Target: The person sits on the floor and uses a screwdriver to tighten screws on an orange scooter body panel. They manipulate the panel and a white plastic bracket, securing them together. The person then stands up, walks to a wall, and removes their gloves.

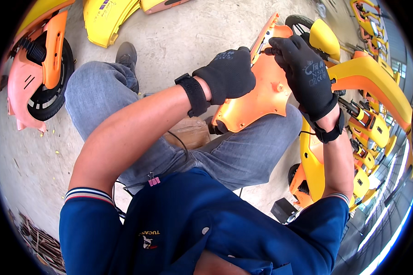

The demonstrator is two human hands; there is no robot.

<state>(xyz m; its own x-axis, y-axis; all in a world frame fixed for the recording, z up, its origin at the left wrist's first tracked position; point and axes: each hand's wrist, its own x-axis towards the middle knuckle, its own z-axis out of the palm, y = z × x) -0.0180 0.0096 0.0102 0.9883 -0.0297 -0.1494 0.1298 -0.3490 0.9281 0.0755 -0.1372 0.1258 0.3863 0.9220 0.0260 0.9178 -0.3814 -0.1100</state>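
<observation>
In the head view, the left hand (pixel 227 73), in a black glove, is closed around the near left edge of the orange plastic panel (pixel 261 98), which rests over the person's right knee. The right hand (pixel 305 68) pinches a small dark tool (pixel 270 52) against the panel's far edge. A yellow scooter frame (pixel 371 73) stands to the right.

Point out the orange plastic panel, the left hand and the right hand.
orange plastic panel (pixel 261 98): head view, its flat middle.
left hand (pixel 227 75): head view, back of glove.
right hand (pixel 305 71): head view, back of glove.

orange panel (pixel 257 98), black gloves — left hand (pixel 227 73), right hand (pixel 305 73)
</observation>
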